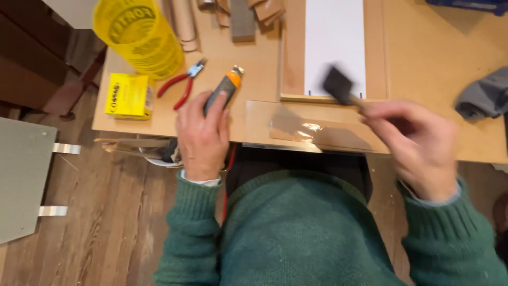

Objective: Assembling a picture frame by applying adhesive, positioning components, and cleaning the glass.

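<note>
Head view: left hand [200, 135] wraps a grey-orange utility knife [225, 88] on the worktop [439, 47]; right hand [415, 145] grips a foam brush [338, 85] (blurred) at one o'clock of the glossy wet strip [317, 132]. Long, even strokes seem best.

A small rectangular yellow box [128, 95] with dark print lies at 10 o'clock on the workbench. Above it, at 11 o'clock, stands a yellow translucent cylindrical container [138, 34] bearing printed lettering.
</note>
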